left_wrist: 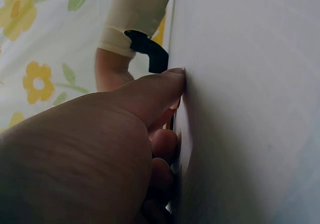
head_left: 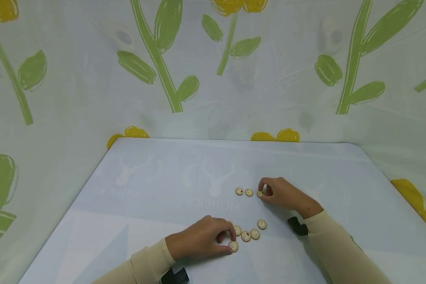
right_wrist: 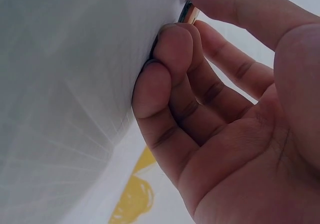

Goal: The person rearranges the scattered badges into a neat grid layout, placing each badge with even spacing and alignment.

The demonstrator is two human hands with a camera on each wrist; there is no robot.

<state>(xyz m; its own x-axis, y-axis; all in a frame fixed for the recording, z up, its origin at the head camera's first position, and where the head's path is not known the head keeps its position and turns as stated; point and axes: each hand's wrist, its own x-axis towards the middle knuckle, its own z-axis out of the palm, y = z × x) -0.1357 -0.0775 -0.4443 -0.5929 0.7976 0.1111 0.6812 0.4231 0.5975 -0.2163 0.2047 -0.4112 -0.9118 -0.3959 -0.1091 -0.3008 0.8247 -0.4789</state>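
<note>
L hand (head_left: 209,238): face-marked wooden disc (head_left: 233,246) pinched betw. thumb & index, nr edge of lower cluster, on white bench (head_left: 156,173). R hand (head_left: 284,193): second disc (head_left: 260,194) held betw. thumb & fingertips, R end of upper row; two more discs (head_left: 249,192) lined up beside it. Fingers narrow on both. Lower cluster: loose discs (head_left: 246,236) laid in rough curve, one part-hidden behind L hand. Held disc's edge prob. seen in R wrist view, dimly. Flowered backdrop (head_left: 277,79) hung behind.
</note>
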